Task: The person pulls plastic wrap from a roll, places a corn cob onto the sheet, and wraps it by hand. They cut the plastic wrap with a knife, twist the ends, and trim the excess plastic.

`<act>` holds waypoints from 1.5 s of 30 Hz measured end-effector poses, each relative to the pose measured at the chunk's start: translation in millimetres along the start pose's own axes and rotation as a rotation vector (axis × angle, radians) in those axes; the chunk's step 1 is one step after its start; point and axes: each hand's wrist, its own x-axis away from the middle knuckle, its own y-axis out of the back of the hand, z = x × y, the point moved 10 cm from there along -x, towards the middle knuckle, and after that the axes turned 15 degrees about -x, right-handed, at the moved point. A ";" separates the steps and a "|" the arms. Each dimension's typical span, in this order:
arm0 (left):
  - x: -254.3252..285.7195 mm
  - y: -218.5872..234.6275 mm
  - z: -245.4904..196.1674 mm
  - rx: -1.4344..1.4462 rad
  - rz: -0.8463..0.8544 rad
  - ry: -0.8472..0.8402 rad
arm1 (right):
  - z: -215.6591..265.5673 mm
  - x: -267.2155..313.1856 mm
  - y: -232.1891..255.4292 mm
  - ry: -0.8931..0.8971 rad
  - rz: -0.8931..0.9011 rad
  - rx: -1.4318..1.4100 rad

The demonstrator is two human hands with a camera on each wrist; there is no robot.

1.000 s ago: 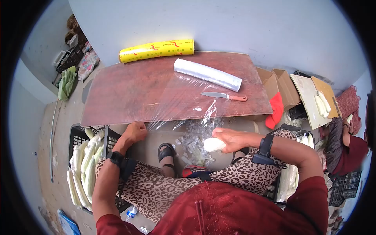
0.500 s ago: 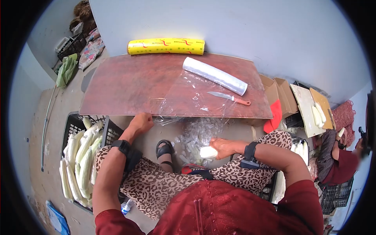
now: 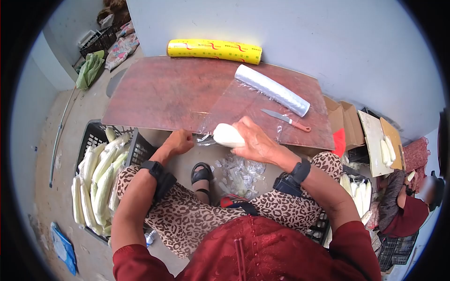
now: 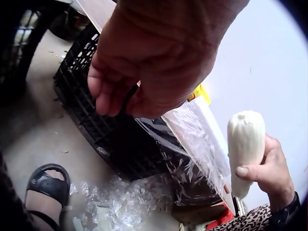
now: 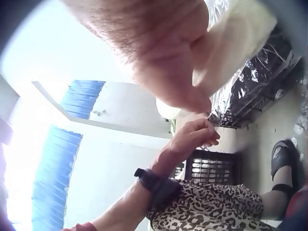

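My right hand (image 3: 255, 143) grips a pale white, club-shaped vegetable (image 3: 228, 135) at the table's front edge; the left wrist view shows its rounded end pointing up. At the same edge, my left hand (image 3: 179, 142) has its fingers curled and pinches the corner of the cling film (image 3: 206, 136). The film runs across the table from a clear roll (image 3: 273, 90). In the left wrist view, my left hand (image 4: 154, 62) sits above the film hanging over the edge. The vegetable (image 5: 236, 48) is blurred in the right wrist view.
A knife (image 3: 287, 120) lies beside the roll on the red-brown table (image 3: 154, 93). A yellow-wrapped roll (image 3: 214, 50) lies at the back. Crates of long pale vegetables (image 3: 105, 178) stand on both sides. Plastic scraps (image 3: 241, 173) litter the floor. Another person (image 3: 405, 210) sits at the right.
My right hand has risen from above the floor scraps towards the table edge, bringing the vegetable up to the film. My left hand stays at the edge. The head view has shifted.
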 end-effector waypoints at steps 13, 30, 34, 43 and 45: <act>23.3 21.5 -11.1 0.188 0.056 0.038 | -38.8 -13.4 -14.6 -0.007 -0.155 0.429; 30.3 25.7 -15.8 0.263 0.116 0.052 | -53.8 10.4 4.2 -0.070 -0.220 0.316; 31.7 27.9 -18.1 0.291 0.159 0.068 | -54.8 11.1 4.8 -0.078 -0.231 0.337; 38.1 40.3 -31.6 0.937 0.179 0.118 | -38.0 19.2 8.3 0.132 -0.362 0.311; 33.5 43.7 -38.3 1.061 0.182 0.089 | -34.1 21.0 4.8 0.161 -0.319 0.319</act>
